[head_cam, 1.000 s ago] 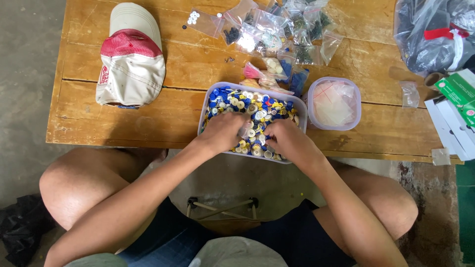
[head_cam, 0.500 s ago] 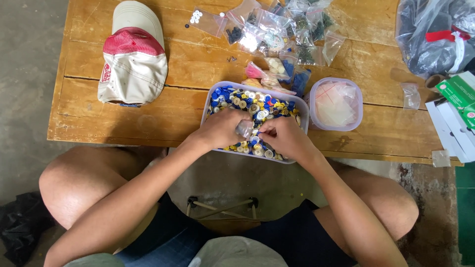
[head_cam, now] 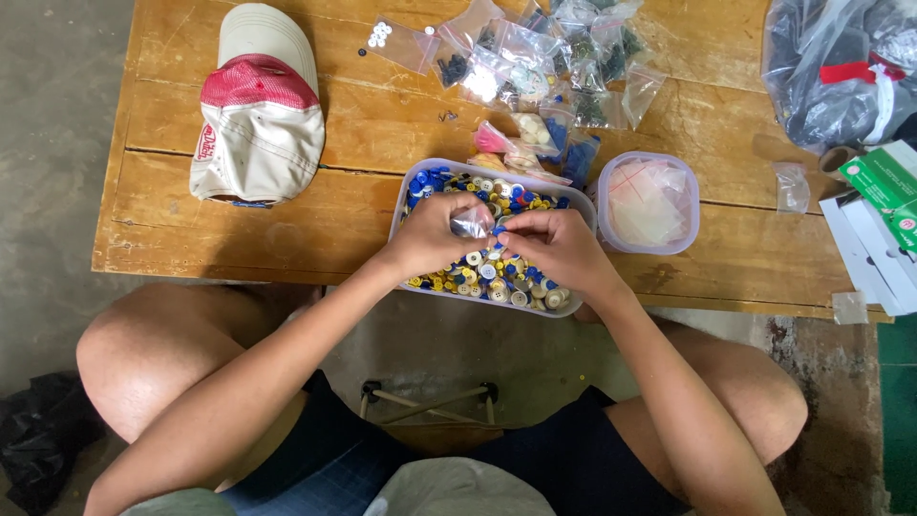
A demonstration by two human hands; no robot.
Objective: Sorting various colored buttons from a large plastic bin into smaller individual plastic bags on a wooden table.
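— What's on the bench, starting from its left edge?

— A cap near the left end, then a heap of small clear bags along the far edge. At the near edge, in the middle, sits my tub of buttons.

— And your hands?

— My left hand is closed on a little clear bag, pinching it over the tub. My right hand has its fingertips pinched on a blue button right at the bag's mouth.

— Any trick to it?

— I'd say keep the mouth held wide, stay above the tub so a dropped button lands back inside.

— Further right?

— A round lidded tub beside mine, then a dark plastic sack at the far right corner.
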